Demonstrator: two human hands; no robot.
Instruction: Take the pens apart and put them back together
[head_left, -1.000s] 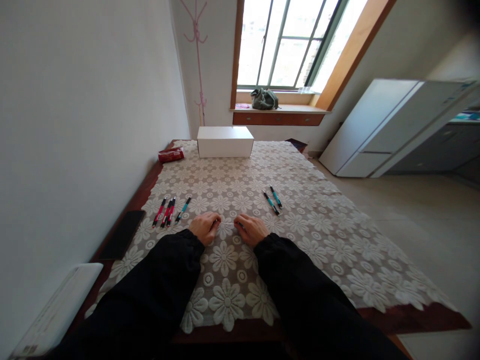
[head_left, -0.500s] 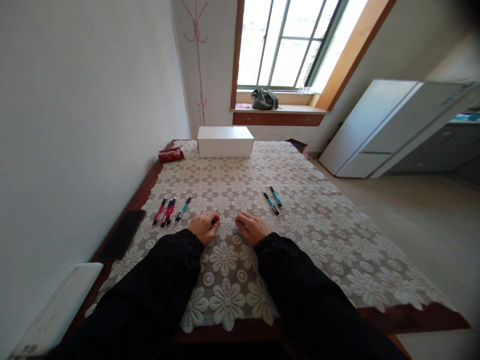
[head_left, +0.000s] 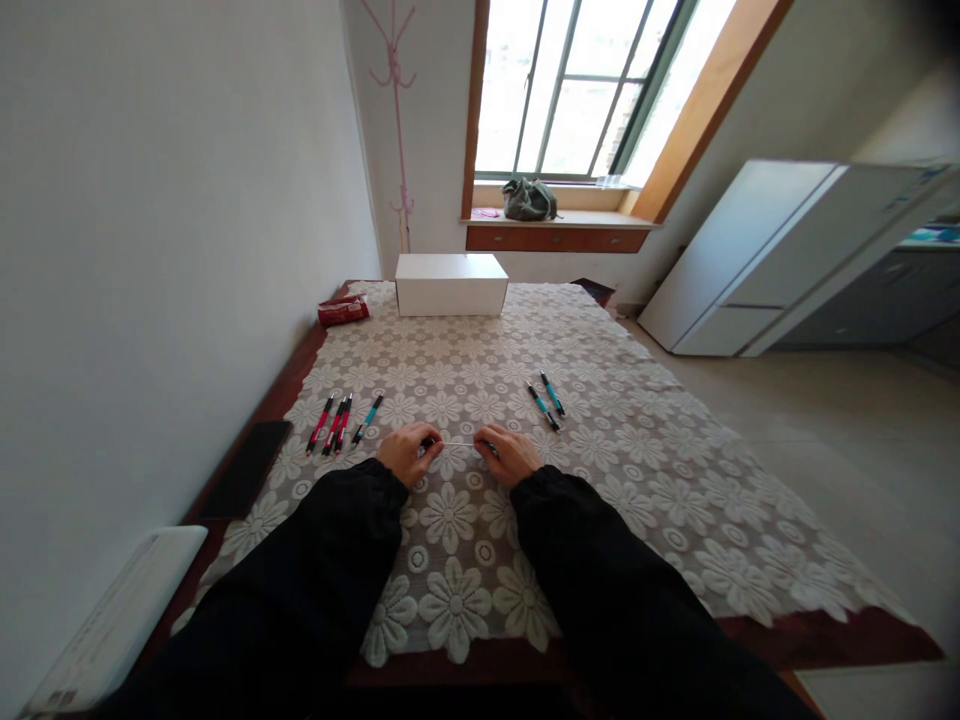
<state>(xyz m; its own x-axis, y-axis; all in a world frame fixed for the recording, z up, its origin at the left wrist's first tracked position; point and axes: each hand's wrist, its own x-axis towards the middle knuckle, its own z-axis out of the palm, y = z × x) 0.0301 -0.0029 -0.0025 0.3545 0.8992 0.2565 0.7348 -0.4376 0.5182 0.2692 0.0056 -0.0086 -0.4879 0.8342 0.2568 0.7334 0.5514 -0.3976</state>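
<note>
Head view. Surface (head_left: 787,635) w/ lace floral cloth (head_left: 525,360) over dark wood; no print or label legible anywhere. White box (head_left: 449,284) at far edge, closed, contents not visible. Red packet (head_left: 343,311) just left of box, its print too small to read. White flat item (head_left: 112,625) at near-left edge, markings blurred. Dark flat slab (head_left: 246,468) on left rim. Pen group, 3 red + 1 teal (head_left: 341,423), left of centre; 2 teal pens (head_left: 546,399) right of centre, side by side. Left hand (head_left: 405,452) and right hand (head_left: 512,455) rest on cloth, near each other; each pinched closed on one end of a pen part, a thin pale rod (head_left: 459,443) spanning between them just above cloth.
</note>
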